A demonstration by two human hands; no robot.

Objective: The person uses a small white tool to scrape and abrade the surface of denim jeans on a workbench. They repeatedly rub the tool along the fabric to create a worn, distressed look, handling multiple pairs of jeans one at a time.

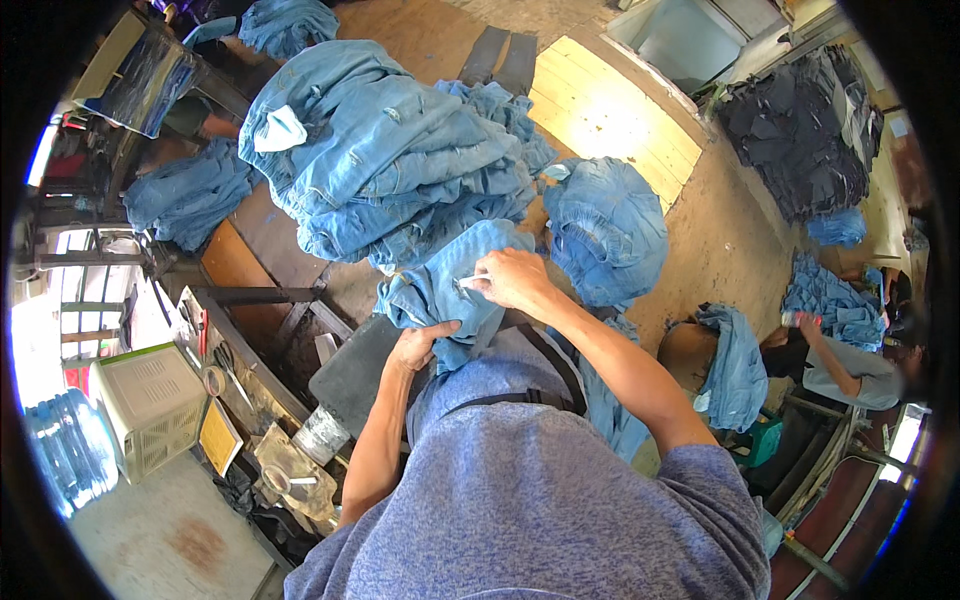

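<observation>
A piece of blue denim clothing (455, 256) lies across my lap, bunched at its left end. My left hand (422, 346) is closed on its lower left edge, thumb on top. Over the middle of the cloth, my right hand (512, 279) pinches a small, thin white object (468, 282). Its tip is at the denim, next to a small dark spot; its exact kind is too small to make out. Just beyond the garment rises a large heap of blue jeans (375, 150). To the right of my right hand sits a rounded bundle of blue denim (608, 230).
Scissors (232, 372) and a tape roll (213, 380) lie on a bench at the left, near a beige box-shaped appliance (150, 410) and a water bottle (70, 445). Dark garments (800, 130) are piled at the far right. Another person (850, 370) works at the right edge.
</observation>
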